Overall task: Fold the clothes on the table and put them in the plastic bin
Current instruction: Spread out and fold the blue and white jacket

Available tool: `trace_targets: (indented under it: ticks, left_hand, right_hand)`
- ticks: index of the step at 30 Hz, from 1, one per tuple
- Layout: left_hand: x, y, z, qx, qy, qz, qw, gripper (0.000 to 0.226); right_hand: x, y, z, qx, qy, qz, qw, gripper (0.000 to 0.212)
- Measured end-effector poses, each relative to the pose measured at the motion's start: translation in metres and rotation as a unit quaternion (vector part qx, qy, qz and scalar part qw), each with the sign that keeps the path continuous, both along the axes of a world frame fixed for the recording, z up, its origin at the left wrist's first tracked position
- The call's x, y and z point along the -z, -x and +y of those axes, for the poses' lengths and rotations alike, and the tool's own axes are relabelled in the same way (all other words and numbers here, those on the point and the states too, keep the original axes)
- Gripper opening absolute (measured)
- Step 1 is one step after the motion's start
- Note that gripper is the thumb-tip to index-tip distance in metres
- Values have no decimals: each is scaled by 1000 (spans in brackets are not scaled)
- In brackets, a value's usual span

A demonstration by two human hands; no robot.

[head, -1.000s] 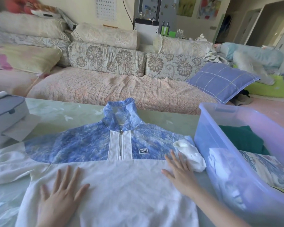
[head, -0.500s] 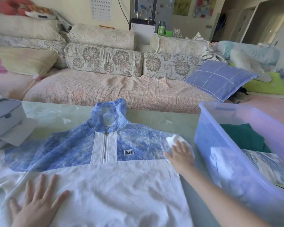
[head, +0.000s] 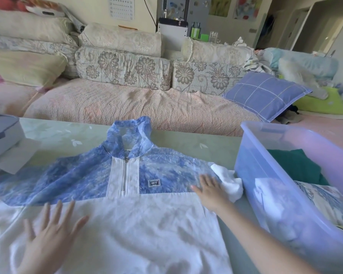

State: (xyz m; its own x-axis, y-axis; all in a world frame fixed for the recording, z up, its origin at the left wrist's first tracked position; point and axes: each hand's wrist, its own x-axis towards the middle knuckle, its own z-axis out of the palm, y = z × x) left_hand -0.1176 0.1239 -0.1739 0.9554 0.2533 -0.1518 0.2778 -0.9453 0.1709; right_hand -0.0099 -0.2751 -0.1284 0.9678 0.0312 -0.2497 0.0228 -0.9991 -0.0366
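Note:
A blue and white zip-neck jacket (head: 127, 210) lies flat, front up, on the green table (head: 186, 145). My left hand (head: 48, 236) rests flat with spread fingers on the white lower left part of it. My right hand (head: 210, 190) lies flat at the jacket's right shoulder, touching the bunched white sleeve cuff (head: 229, 180). To the right stands a clear plastic bin (head: 265, 175) holding folded clothes, one green (head: 299, 167), one white and one patterned.
A grey box (head: 2, 133) sits on papers at the table's left edge. Behind the table runs a sofa (head: 127, 103) with floral cushions and a blue checked pillow (head: 263, 93). The bin's wall stands close beside my right forearm.
My left hand slid out toward the left edge and came back toward the middle of the white part. My right hand went up to the sleeve cuff and now lies flat beside it.

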Motion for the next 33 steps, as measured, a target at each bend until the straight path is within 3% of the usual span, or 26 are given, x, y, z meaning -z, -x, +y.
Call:
trace_targets:
  ticks: [4, 8, 11, 16, 21, 25, 28, 33]
  left_hand:
    - [-7, -2, -37, -5, 69, -40, 997, 68]
    - [-11, -11, -36, -37, 57, -38, 997, 69]
    - [-18, -23, -41, -34, 30, -76, 996, 69]
    - [-6, -28, -30, -12, 7, -80, 997, 94]
    - [-13, -33, -27, -31, 56, -127, 990, 60]
    - [-23, -52, -28, -30, 54, -170, 984, 54]
    - [-31, -90, -18, -4, 35, -125, 991, 57]
    - [-23, -141, 11, -6, 0, -13, 1000, 63]
  right_hand:
    - [10, -7, -14, 146, -30, -48, 988, 79]
    - [4, -21, 5, 58, -51, -106, 991, 68]
    - [9, -28, 34, -26, -76, -78, 994, 67]
    - [30, -33, 52, -19, -38, -33, 999, 69]
    - [19, -33, 60, -17, -60, -46, 997, 68]
    - [6, -42, 99, -66, -122, -65, 988, 62]
    - [5, -58, 132, -109, -110, -30, 987, 63]
    - [15, -80, 140, -85, -66, 15, 994, 63]
